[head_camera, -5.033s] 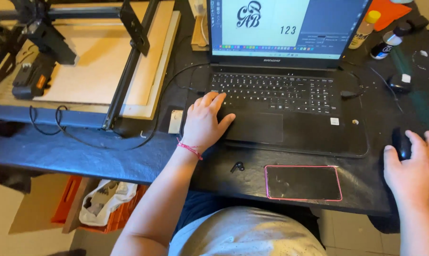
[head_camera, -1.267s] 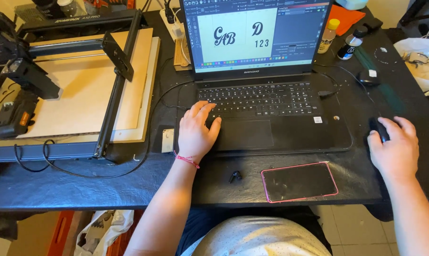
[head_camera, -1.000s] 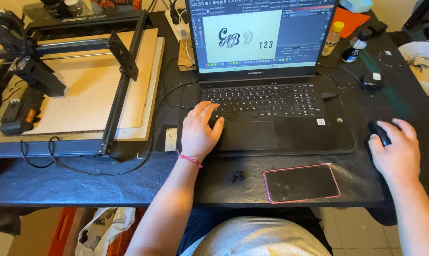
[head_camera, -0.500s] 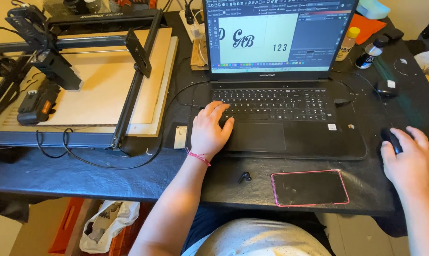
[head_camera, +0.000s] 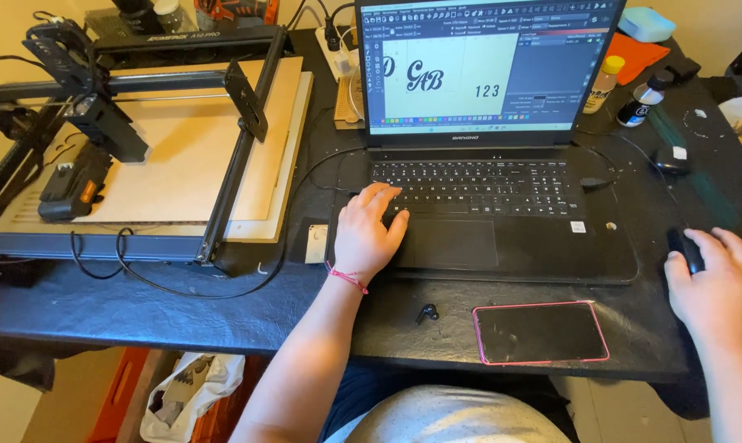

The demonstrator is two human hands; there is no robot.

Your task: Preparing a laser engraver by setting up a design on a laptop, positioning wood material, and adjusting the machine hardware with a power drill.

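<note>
My left hand (head_camera: 369, 231) rests on the left palm rest of a black laptop (head_camera: 486, 205), fingers reaching the lowest keys. Its lit screen (head_camera: 469, 70) shows a pale drawing area with cursive letters and digits. My right hand (head_camera: 712, 283) lies over a black computer mouse (head_camera: 688, 248) at the table's right edge, covering most of it. A pink bracelet circles my left wrist.
A black-framed laser engraver (head_camera: 240, 107) with a light wooden board (head_camera: 190, 139) fills the left of the black table (head_camera: 141, 303). A phone in a pink case (head_camera: 541, 332) and a small black earbud (head_camera: 425, 312) lie near the front edge. Bottles (head_camera: 602, 84) stand behind the laptop.
The view has shifted slightly and the letters on the screen have moved. My left hand stays on the laptop and my right hand stays on the mouse.
</note>
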